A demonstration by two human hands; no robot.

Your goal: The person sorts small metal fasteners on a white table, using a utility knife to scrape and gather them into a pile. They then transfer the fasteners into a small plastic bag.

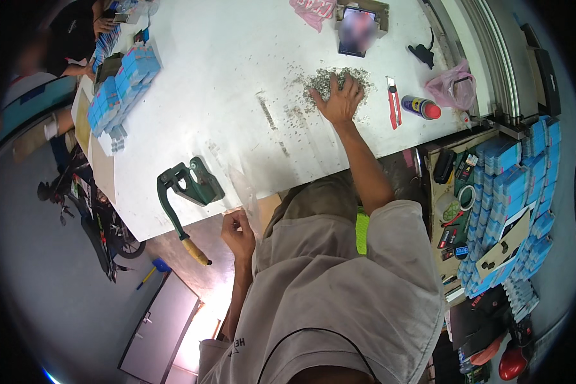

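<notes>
My right hand [340, 102] lies with spread fingers on a pile of small metal pieces [323, 78], which look like eyelets, on the white table. More of them are scattered to the left of the pile. Down at the table's front edge, my left hand [239, 235] is closed, with its fingers pinched at a clear plastic bag [244, 187]. That bag is see-through and its outline is faint. To the left of it stands a green hand press [198, 182], whose long lever has a yellowish wrapped handle.
Right of the pile lie a red utility knife [393, 104], a spray can [420, 107] and a pink plastic bag [451, 86]. A phone [357, 32] leans on a box at the back. Blue stacks [123, 88] stand at left, near another person's hand [102, 25].
</notes>
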